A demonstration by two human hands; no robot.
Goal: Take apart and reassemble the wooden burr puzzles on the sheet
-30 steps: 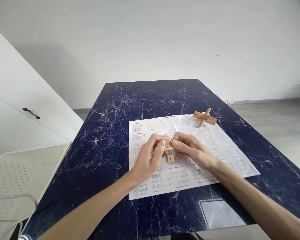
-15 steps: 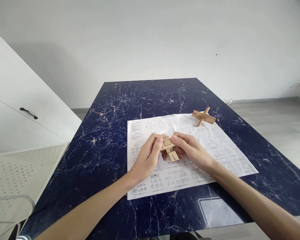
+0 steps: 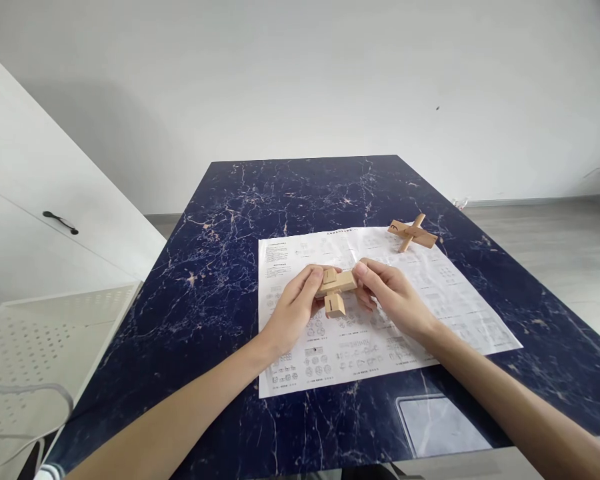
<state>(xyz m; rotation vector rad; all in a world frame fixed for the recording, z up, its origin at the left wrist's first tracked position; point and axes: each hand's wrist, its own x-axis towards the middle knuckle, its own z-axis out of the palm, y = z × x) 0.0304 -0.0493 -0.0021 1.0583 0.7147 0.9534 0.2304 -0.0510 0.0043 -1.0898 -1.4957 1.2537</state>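
Head view: the assembly is partly built. The left hand [image 3: 295, 310] has its fingers closed on the left end of a wooden block assembly [image 3: 347, 281], thumb on top. The right hand [image 3: 397, 300] has its fingers curled, with thumb and forefinger at the assembly's right end; whether they grip it or only rest against it cannot be told. The assembly is between both hands, above a printed sheet [image 3: 330, 373] spread on the table [image 3: 260, 193]. Done: at least two pale bars are joined crosswise, one block end projecting toward the wearer. A crossed wooden piece [image 3: 419, 235], a flat bar with a narrower bar across it, lies at the sheet's far right corner, apart from both hands. Remaining, by judgement: the joint in hand appears unfinished, and the crossed piece has yet to be combined with it, if both belong to one build.
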